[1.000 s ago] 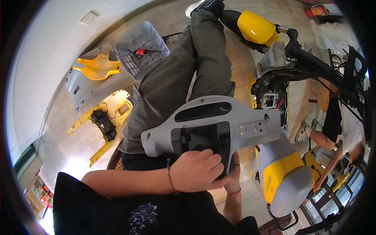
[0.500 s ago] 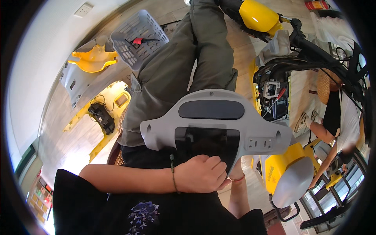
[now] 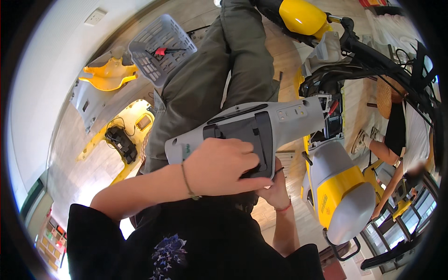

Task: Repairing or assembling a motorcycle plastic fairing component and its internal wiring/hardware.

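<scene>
A grey scooter handlebar cover [image 3: 294,126] with a dark display panel [image 3: 262,142] in its middle rests over my lap, its right end raised higher than its left. My left hand [image 3: 224,163] lies across the lower part of the dark panel, fingers curled over it and thumb stretched toward the right. At the lower right corner, my right hand [image 3: 276,189] is closed around the edge, partly hidden behind the panel. A short dark piece shows by the right fingers; its kind is unclear.
A grey plastic basket [image 3: 163,77] with a red-and-black tool stands at the upper left. Yellow body panels [image 3: 109,74] lie on the floor. A partly stripped yellow scooter [image 3: 343,186] stands at the right; beyond it, another person [image 3: 415,135] is at work.
The handlebar cover has turned counterclockwise and tilted, so its right end is higher and the small oval window no longer shows. My left hand has moved up and left onto the dark panel.
</scene>
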A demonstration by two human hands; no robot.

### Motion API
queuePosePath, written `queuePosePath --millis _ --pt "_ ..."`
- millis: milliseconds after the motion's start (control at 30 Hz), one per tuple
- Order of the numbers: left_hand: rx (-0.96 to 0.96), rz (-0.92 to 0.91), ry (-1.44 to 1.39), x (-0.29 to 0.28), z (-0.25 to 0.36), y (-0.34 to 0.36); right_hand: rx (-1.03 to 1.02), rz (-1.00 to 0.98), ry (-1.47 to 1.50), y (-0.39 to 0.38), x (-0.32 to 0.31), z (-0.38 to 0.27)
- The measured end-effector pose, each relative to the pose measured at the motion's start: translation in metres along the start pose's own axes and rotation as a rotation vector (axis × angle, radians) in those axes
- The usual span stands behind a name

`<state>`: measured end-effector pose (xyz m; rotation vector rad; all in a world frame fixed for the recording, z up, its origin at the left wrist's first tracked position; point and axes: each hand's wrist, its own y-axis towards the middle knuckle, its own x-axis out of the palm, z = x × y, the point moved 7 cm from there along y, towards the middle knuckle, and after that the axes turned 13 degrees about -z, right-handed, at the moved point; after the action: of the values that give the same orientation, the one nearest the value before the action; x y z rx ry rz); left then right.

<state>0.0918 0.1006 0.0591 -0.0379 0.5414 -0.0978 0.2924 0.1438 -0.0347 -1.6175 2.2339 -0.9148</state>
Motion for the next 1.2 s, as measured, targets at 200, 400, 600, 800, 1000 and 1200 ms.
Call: queuePosePath --millis 200,400,600,800,1000,1200 --pt "0.15 -0.282 0.126 -0.002 -0.011 -0.006 -0.08 0.09 -0.253 0.01 -0.004 -0.012" --pt "0.304 -0.279 0.21 -0.002 -0.009 -0.001 -0.094 0.138 -0.373 0.018 -0.003 -0.021" --pt "0.263 -0.416 0.297 -0.008 -0.009 0.006 -0.111 0.194 -0.494 0.019 -0.004 -0.022" --pt "0.293 -0.454 0.286 -0.02 -0.014 0.009 -0.092 0.234 -0.509 0.022 0.0 -0.023" --pt "0.302 -0.336 0.17 -0.002 -0.026 0.002 -0.059 0.241 -0.389 0.022 0.004 -0.017" --pt "0.314 -0.211 0.18 0.005 -0.025 -0.004 -0.134 0.236 -0.374 0.016 0.005 -0.009"
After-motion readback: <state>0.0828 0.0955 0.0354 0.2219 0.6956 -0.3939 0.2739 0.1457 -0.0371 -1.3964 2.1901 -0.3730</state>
